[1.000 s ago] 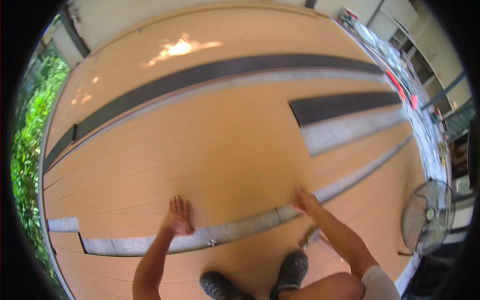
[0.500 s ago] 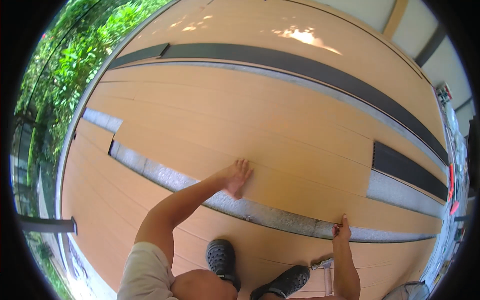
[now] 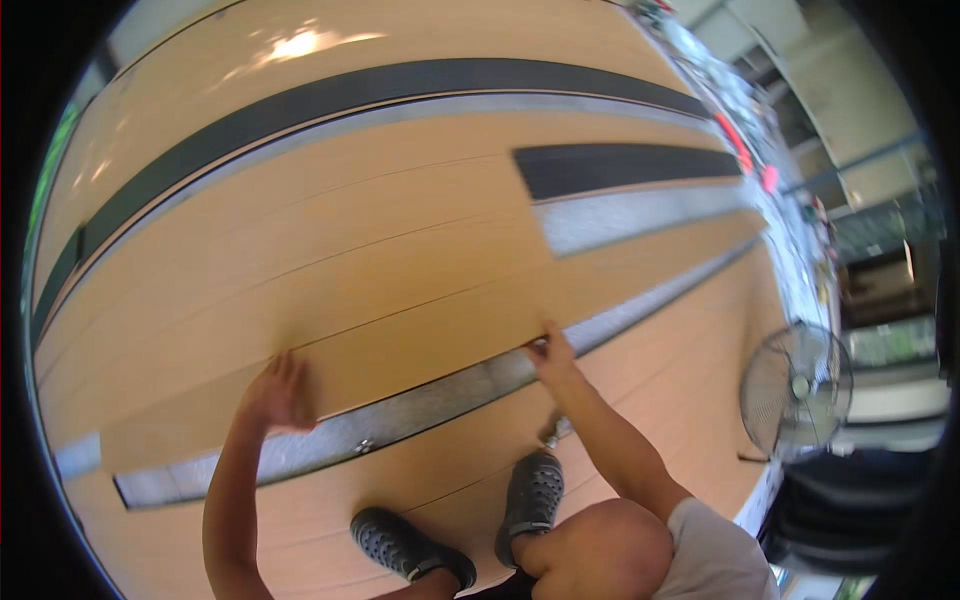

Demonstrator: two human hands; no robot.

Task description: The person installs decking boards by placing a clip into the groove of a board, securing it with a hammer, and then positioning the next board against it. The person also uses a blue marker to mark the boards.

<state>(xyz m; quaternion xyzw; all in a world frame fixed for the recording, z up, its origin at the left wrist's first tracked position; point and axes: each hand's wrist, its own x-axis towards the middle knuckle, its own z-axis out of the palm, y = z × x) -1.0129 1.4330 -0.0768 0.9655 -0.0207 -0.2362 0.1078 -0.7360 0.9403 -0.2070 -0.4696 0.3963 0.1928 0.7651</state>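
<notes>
From here the long plank (image 3: 420, 340) looks smooth and plain tan, its near edge straight, a thin dark seam along its far side. It lies just beyond the grey strip of bare ground (image 3: 440, 400). The left hand (image 3: 280, 395), blurred, has its fingers extended at the near edge; I can't tell if it's touching. Farther right, the right hand (image 3: 551, 355) pinches that edge.

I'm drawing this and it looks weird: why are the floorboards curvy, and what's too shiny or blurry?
Head view: the fisheye lens bends the floorboards; head view: a bright glare patch whitens the far floor; head view: the left hand looks smeared.
</notes>
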